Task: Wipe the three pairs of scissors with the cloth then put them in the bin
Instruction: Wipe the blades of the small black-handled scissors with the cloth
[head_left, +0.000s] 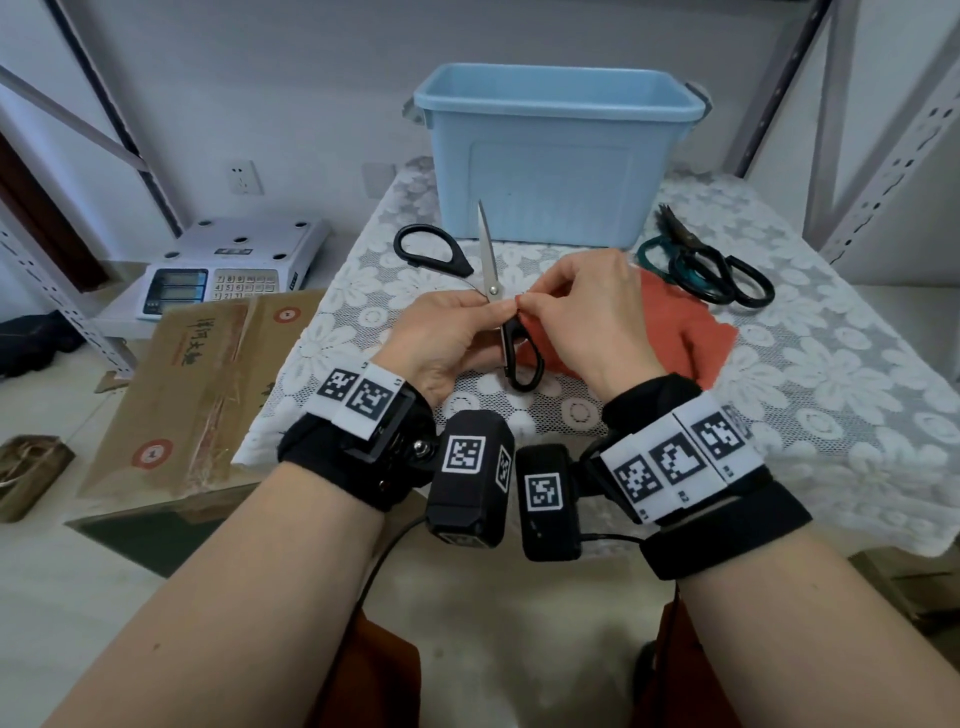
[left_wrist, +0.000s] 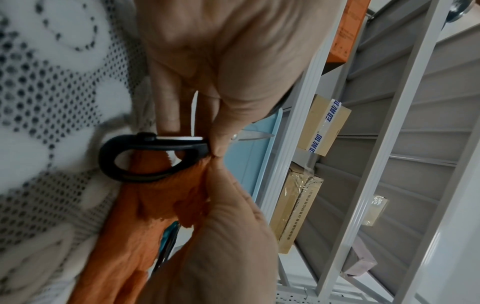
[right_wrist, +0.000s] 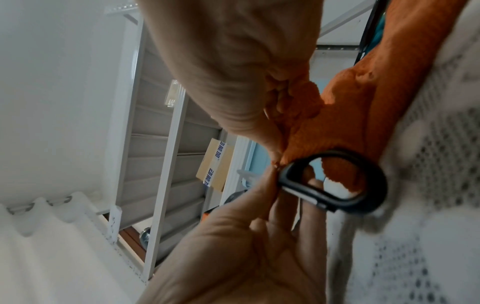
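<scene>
Black-handled scissors (head_left: 511, 338) are spread wide open, one blade (head_left: 485, 244) pointing up toward the light blue bin (head_left: 556, 156). My left hand (head_left: 467, 317) pinches them near the pivot. My right hand (head_left: 571, 306) pinches a corner of the orange cloth (head_left: 691, 338) against the same spot. In the left wrist view the near handle loop (left_wrist: 145, 144) lies over the cloth (left_wrist: 145, 216). The right wrist view shows this loop (right_wrist: 363, 197) and the bunched cloth (right_wrist: 350, 113). Two more pairs, teal-handled (head_left: 670, 265) and black-handled (head_left: 737, 280), lie at the right.
A white lace tablecloth (head_left: 779, 389) covers the table. A weighing scale (head_left: 228, 270) and a cardboard box (head_left: 208, 379) sit at the left, lower than the table. Metal shelf posts (head_left: 831, 130) rise at the back right.
</scene>
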